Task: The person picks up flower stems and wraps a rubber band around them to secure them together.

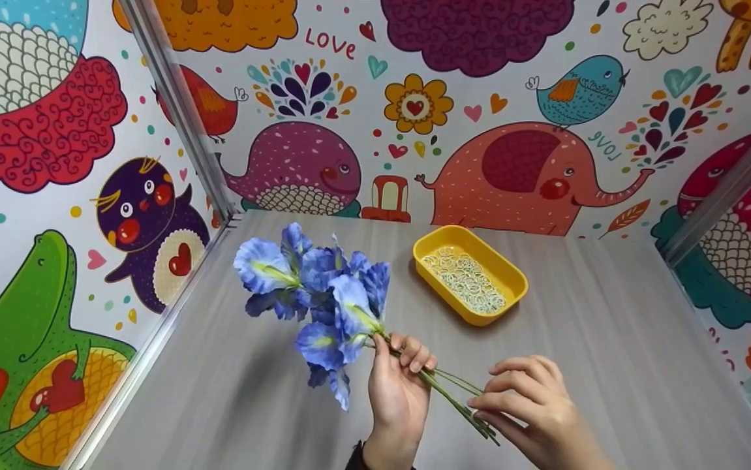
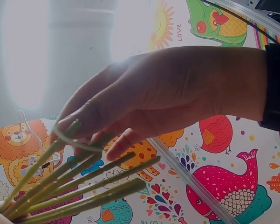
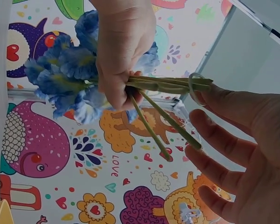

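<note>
Blue artificial irises (image 1: 342, 307) with yellow-streaked petals form a bunch in front of me, heads to the far left. My left hand (image 1: 400, 395) grips their green stems (image 1: 457, 401) just below the blooms. At the cut ends is my right hand (image 1: 535, 401), its fingers spread and slightly bent. A pale rubber band (image 3: 191, 87) loops around some of the stem ends, touching the right thumb in the right wrist view. Two stems stand apart from the main bundle there. From the left wrist, the right hand (image 2: 130, 98) appears over the fanned stem ends.
A yellow tray (image 1: 517, 277) holding many pale rubber bands (image 1: 466, 281) stands on the grey wood-grain table (image 1: 610, 326), beyond the hands. Cartoon-printed panels (image 1: 375, 78) with metal edge strips (image 1: 183, 111) enclose the table at the back and both sides.
</note>
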`<act>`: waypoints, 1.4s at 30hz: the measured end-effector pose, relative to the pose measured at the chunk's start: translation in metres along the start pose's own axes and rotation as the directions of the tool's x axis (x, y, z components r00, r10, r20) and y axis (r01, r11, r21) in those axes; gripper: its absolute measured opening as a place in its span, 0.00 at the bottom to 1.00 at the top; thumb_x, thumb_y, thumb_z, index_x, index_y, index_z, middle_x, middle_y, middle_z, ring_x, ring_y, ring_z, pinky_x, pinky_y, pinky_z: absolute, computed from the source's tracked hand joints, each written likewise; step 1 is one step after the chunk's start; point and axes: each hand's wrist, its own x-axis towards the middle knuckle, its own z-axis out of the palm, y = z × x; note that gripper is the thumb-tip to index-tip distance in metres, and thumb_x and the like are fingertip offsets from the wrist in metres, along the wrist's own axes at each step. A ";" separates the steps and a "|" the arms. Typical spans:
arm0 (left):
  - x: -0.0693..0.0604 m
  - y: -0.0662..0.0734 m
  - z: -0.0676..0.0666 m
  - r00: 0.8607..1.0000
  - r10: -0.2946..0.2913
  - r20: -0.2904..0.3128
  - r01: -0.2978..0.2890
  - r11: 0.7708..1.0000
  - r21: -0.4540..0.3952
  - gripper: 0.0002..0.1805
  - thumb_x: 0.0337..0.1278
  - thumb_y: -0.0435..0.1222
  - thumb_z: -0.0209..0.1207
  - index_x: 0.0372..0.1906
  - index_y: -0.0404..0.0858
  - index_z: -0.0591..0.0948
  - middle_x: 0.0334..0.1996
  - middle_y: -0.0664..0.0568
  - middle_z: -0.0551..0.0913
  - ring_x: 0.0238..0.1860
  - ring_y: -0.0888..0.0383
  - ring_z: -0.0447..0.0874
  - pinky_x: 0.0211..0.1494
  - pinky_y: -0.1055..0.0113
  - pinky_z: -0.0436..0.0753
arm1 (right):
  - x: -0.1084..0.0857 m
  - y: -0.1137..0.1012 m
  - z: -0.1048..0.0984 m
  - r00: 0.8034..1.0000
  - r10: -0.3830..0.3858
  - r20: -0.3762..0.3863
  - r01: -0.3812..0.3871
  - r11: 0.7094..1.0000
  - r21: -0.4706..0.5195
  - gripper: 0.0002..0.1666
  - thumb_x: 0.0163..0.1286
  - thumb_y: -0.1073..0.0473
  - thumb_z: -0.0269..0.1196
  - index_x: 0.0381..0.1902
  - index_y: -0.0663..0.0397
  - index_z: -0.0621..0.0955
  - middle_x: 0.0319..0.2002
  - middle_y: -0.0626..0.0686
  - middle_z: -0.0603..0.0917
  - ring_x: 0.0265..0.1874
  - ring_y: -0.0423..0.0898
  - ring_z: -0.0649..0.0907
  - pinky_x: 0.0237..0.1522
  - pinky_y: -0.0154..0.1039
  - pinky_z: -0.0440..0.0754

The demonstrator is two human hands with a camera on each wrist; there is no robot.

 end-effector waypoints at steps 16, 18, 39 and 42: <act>-0.005 -0.011 0.001 0.998 -0.054 0.026 0.053 0.998 0.026 0.21 0.75 0.50 0.20 0.30 0.44 0.55 0.23 0.57 0.54 0.22 0.65 0.58 0.34 0.71 0.64 | 0.026 0.018 0.020 0.993 -0.113 0.036 0.112 0.993 0.023 0.09 0.68 0.50 0.61 0.30 0.44 0.84 0.32 0.43 0.82 0.40 0.46 0.79 0.51 0.41 0.64; -0.005 -0.012 0.001 0.998 -0.060 0.023 0.059 0.998 0.033 0.21 0.75 0.51 0.20 0.30 0.44 0.56 0.23 0.57 0.55 0.22 0.65 0.59 0.34 0.71 0.64 | 0.030 0.022 0.023 0.991 -0.131 0.017 0.130 0.991 0.022 0.10 0.68 0.50 0.61 0.29 0.45 0.84 0.31 0.44 0.82 0.40 0.47 0.79 0.51 0.43 0.64; 0.000 -0.011 -0.003 0.997 -0.058 0.059 0.061 0.997 -0.056 0.20 0.76 0.47 0.25 0.28 0.43 0.59 0.24 0.57 0.56 0.23 0.65 0.59 0.36 0.72 0.65 | 0.015 0.044 0.036 0.978 0.000 -0.210 -0.028 0.991 -0.130 0.17 0.69 0.48 0.62 0.24 0.50 0.84 0.25 0.47 0.83 0.36 0.51 0.79 0.51 0.42 0.63; -0.001 -0.011 -0.006 0.993 -0.035 0.114 0.043 0.996 -0.076 0.19 0.75 0.48 0.27 0.28 0.44 0.60 0.24 0.57 0.55 0.24 0.66 0.59 0.35 0.72 0.64 | 0.010 0.046 0.037 0.983 0.027 -0.183 -0.049 0.992 -0.116 0.15 0.67 0.49 0.63 0.24 0.49 0.83 0.26 0.47 0.83 0.37 0.51 0.78 0.52 0.41 0.62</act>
